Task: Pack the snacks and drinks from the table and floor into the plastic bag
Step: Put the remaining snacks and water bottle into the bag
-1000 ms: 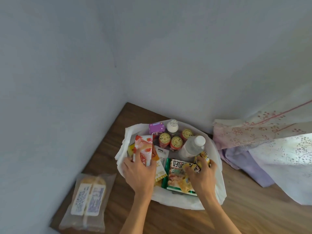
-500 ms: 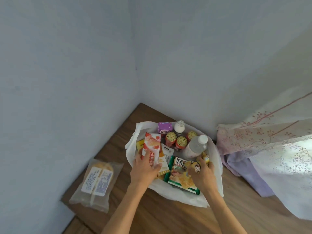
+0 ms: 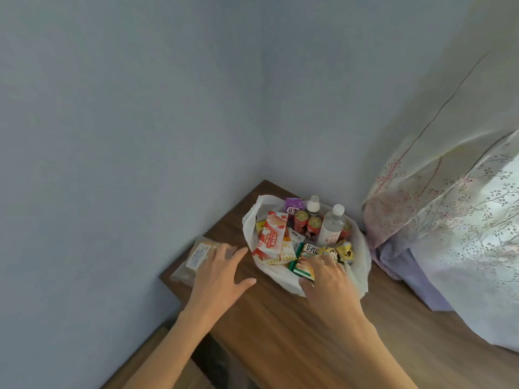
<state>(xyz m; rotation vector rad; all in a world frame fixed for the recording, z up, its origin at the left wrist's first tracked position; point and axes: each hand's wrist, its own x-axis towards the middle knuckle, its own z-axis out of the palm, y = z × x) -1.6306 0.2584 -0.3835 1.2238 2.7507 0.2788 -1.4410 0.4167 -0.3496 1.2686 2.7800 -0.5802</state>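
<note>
Reaching over the packet (image 3: 198, 255), the left hand (image 3: 222, 273) is lying wide, with fingers straight and spread, holding nothing. Its fingertips are covering the packet's near side. I cannot tell if they are touching it.

The packet is clear and soft, with bread-like pieces inside. It is sitting on the table (image 3: 280, 332) at 9 o'clock from the bag (image 3: 250, 226), apart from it and close to the table's left edge.

I am guessing the step in hand is picking up this packet and putting it in the bag. To do it well, the fingers should be closing gently around the packet's middle. Squeezing hard is a bad idea, because the food inside is looking squashy. Lifting it straight up is safer than dragging it, because the edge is so close.

The bag is sitting open and is looking nearly full. A pink box (image 3: 271, 237) is lying at the bag's 9 o'clock side. Cans (image 3: 302, 219) and a bottle (image 3: 332, 226) are standing at 12 o'clock, and a green pack (image 3: 302, 266) is lying at 6 o'clock. Laying the packet flat on top of the pink box is looking like the best fit.

The right hand (image 3: 330, 282) is resting at the bag's 6 o'clock side, with fingers bent over the green pack. I cannot tell if it is gripping something or only pressing. Keeping it there should be steadying the bag.

A curtain (image 3: 449, 220) is hanging at 3 o'clock from the bag.
</note>
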